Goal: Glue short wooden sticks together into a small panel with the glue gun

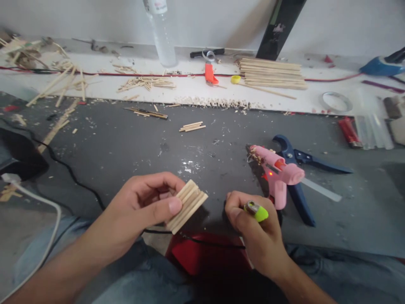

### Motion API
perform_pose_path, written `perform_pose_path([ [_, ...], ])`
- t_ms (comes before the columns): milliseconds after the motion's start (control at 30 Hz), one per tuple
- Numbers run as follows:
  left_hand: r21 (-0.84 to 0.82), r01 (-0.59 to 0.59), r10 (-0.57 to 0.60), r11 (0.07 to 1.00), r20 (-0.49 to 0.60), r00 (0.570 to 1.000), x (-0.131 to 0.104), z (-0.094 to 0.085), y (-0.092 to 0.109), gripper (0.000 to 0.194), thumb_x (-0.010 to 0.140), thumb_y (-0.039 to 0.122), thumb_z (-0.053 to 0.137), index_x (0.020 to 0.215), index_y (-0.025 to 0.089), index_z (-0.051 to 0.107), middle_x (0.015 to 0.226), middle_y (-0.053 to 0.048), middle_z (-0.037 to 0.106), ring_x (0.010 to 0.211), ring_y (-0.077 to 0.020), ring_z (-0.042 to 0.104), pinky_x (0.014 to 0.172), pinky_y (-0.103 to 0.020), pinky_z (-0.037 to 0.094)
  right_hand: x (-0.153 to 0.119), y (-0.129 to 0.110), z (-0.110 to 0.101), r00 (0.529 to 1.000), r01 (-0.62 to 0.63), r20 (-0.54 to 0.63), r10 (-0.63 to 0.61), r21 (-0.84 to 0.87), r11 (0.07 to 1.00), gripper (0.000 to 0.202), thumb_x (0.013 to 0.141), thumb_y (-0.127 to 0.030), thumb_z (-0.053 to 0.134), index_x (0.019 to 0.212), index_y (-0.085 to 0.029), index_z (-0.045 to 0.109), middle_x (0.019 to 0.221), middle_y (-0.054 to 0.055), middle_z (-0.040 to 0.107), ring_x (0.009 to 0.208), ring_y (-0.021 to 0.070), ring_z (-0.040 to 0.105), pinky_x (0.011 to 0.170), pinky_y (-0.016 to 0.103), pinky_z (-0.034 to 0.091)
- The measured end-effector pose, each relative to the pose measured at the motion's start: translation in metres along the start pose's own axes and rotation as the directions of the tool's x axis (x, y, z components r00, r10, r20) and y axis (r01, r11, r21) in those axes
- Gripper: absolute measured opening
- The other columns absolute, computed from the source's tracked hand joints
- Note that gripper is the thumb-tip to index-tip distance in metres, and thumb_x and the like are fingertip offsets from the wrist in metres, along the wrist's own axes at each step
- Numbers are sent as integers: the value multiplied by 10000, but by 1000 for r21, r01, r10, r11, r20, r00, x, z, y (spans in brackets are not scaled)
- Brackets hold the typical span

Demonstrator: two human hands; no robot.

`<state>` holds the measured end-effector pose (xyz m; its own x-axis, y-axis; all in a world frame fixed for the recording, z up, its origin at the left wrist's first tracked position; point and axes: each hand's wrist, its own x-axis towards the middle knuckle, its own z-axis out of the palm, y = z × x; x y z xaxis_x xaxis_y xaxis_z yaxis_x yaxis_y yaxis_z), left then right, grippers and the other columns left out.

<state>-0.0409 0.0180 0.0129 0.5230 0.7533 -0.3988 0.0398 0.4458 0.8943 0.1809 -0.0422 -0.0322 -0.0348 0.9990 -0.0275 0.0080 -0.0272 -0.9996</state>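
My left hand (147,207) pinches a small panel of wooden sticks (188,207) laid side by side, thumb on top, just above the table's front edge. My right hand (256,232) is closed around a tool with a bright green end (261,213) and a metal part; the rest of it is hidden in the fist. To the right of that hand, a pink glue gun (278,173) with a lit orange light rests against blue cutters (297,185). Several short stick pieces (192,126) lie on the grey table (142,147) beyond my hands.
Along the back ledge (104,90) are a clear bottle (163,38), long sticks (272,74), short sticks (147,82) and a tape roll (335,101). A craft knife (145,112) lies at the back. A red lighter (349,132) and glue sticks (373,126) are at right; cables (72,173) at left.
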Motion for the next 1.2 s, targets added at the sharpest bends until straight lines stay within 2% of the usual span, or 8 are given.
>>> perform_pose_path([
  [133, -337, -231, 130, 913, -297, 946, 12, -6, 11, 185, 900, 288, 729, 799, 140, 681, 644, 24, 510, 548, -68, 456, 535, -182, 457, -3, 5, 0, 1000, 3, 17, -3, 21, 1000, 348, 932, -213, 476, 601, -196, 369, 530, -46, 314, 506, 84, 267, 463, 242, 214],
  [233, -349, -549, 171, 759, -707, 687, 22, -26, 28, 117, 942, 120, 584, 827, 137, 592, 701, 37, 481, 553, -43, 429, 535, -169, 416, -4, 8, -2, 999, 14, 33, -15, 36, 999, 401, 972, -250, 480, 589, -191, 377, 530, -41, 327, 499, 80, 273, 457, 239, 213],
  [333, -310, -581, 122, 752, -802, 585, 27, -47, 43, 192, 919, 47, 526, 769, 163, 497, 652, 53, 416, 537, -33, 401, 526, -156, 371, -5, 7, -6, 997, 21, 71, -25, 53, 998, 407, 1026, -302, 527, 652, -162, 602, 528, -31, 448, 482, 72, 341, 451, 221, 247],
  [700, -555, -277, -11, 785, -459, 889, 46, -32, 27, 108, 923, 119, 557, 824, 150, 585, 691, 28, 491, 546, -47, 409, 525, -183, 389, -17, -12, -24, 992, -36, 120, 38, -19, 999, 97, 848, -216, 830, 768, -219, 775, 627, -29, 653, 524, 72, 506, 479, 183, 364],
  [833, -600, -77, -38, 796, -177, 984, 43, -13, 18, 150, 964, 153, 561, 845, 115, 644, 718, 18, 455, 548, -66, 416, 522, -213, 422, -22, -19, -36, 817, 30, 532, 224, -427, 904, 271, 820, -154, 807, 647, -177, 601, 610, -47, 633, 537, 77, 510, 507, 205, 324],
  [900, -623, -1, -6, 782, -10, 1000, 41, -2, 13, 190, 993, 183, 560, 841, 119, 654, 736, 17, 456, 557, -71, 436, 549, -219, 450, -25, -18, -39, 722, 153, 606, 335, -612, 776, 272, 766, -100, 801, 630, -176, 579, 601, -54, 628, 515, 78, 481, 510, 240, 260],
  [1033, -631, 78, 28, 772, 156, 987, 40, 14, 2, 248, 1024, 199, 535, 836, 106, 668, 743, -1, 477, 594, -93, 494, 602, -227, 480, -31, -18, -41, 740, 181, 484, 466, -811, 556, 196, 711, -23, 714, 709, -210, 657, 776, -39, 723, 712, 154, 640, 616, 287, 277],
  [1200, -633, 145, 7, 760, 231, 973, 38, 20, 0, 256, 1011, 183, 528, 808, 93, 654, 728, -10, 477, 585, -101, 500, 616, -233, 474, -35, -22, -47, 693, 160, 499, 520, -810, 564, 301, 682, 48, 590, 770, -230, 664, 875, -52, 737, 819, 155, 680, 703, 266, 379],
])
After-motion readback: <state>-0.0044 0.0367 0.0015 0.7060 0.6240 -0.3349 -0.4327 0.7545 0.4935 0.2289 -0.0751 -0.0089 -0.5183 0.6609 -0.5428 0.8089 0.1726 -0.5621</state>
